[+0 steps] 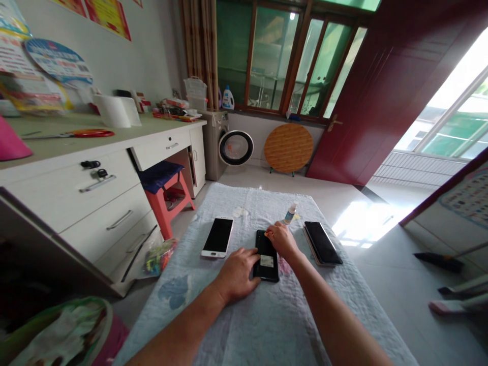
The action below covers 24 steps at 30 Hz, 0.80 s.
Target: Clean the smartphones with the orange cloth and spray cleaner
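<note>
A black phone with a pale label lies on the cloth-covered table between my hands. My left hand rests against its left edge, fingers apart, thumb near the lower corner. Over the phone's upper right part, my right hand is closed in a pinch on a small orange item, mostly hidden by the fingers. Just beyond that hand stands a small spray bottle. To the left lies a white phone with a dark screen. On the right, another dark phone lies on top of a flat pale object.
A patterned light blue cloth covers the table. To the left are a white desk, a red stool and a waste bin. A washing machine and a round wooden tabletop stand beyond.
</note>
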Motion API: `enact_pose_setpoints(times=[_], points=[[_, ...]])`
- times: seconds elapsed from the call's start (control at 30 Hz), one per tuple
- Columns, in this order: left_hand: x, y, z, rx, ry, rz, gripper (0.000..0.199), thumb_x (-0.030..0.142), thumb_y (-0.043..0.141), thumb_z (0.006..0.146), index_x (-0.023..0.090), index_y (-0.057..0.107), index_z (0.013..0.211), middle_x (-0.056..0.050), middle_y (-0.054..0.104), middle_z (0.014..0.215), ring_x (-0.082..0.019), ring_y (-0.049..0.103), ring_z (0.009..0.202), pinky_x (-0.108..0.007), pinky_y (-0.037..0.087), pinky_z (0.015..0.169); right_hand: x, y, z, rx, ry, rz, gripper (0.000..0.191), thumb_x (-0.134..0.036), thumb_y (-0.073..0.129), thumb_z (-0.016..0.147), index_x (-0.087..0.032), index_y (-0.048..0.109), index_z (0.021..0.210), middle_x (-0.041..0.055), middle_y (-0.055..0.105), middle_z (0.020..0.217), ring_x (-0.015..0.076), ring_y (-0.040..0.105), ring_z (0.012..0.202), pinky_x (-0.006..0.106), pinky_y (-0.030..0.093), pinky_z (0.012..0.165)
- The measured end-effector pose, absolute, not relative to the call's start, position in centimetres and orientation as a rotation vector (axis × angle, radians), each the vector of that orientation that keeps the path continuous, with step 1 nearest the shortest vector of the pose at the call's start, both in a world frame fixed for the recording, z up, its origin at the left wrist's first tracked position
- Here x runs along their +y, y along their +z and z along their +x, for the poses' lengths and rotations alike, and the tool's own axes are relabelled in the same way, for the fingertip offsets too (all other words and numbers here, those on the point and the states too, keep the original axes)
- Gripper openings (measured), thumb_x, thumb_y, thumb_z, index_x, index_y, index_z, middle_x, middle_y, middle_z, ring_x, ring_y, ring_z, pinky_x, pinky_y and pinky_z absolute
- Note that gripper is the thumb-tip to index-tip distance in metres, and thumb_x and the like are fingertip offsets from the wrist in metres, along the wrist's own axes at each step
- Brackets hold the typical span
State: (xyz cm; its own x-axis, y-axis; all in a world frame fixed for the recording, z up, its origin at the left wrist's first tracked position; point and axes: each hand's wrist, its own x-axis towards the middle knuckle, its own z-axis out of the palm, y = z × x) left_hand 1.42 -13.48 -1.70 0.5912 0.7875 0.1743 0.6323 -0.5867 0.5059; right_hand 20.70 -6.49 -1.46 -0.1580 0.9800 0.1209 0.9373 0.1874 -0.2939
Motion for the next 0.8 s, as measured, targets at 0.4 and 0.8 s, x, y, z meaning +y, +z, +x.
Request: enact_pose_setpoints(times=[0.4, 0.8], points=[[-13.3, -2.0, 1.4, 1.197, 0.539, 2.275, 0.081, 0.026, 0.070, 0.069, 0.020, 0.035, 0.141, -0.012, 0.047, 0.142, -0.028, 0.043, 0.131, -0.044, 0.032, 0.111, -10.4, -1.0, 18.5, -2.282, 0.315, -1.586, 0.018, -0.009, 0.051, 0.081, -0.015, 0.068, 0.079, 0.0058, 0.059, 0.087, 0.0155, 0.051, 0.083, 0.024, 0.037, 0.077], [-12.9, -3.2, 1.4, 1.165, 0.620, 2.275, 0.088, 0.023, 0.066, 0.071, 0.019, 0.022, 0.147, -0.015, 0.044, 0.144, -0.030, 0.047, 0.127, -0.047, 0.035, 0.107, -14.7, 0.1, 17.4, -2.495, 0.595, -1.377, 0.019, -0.012, 0.057, 0.083, -0.020, 0.074, 0.079, 0.0035, 0.057, 0.088, 0.0153, 0.049, 0.086, 0.024, 0.036, 0.072]])
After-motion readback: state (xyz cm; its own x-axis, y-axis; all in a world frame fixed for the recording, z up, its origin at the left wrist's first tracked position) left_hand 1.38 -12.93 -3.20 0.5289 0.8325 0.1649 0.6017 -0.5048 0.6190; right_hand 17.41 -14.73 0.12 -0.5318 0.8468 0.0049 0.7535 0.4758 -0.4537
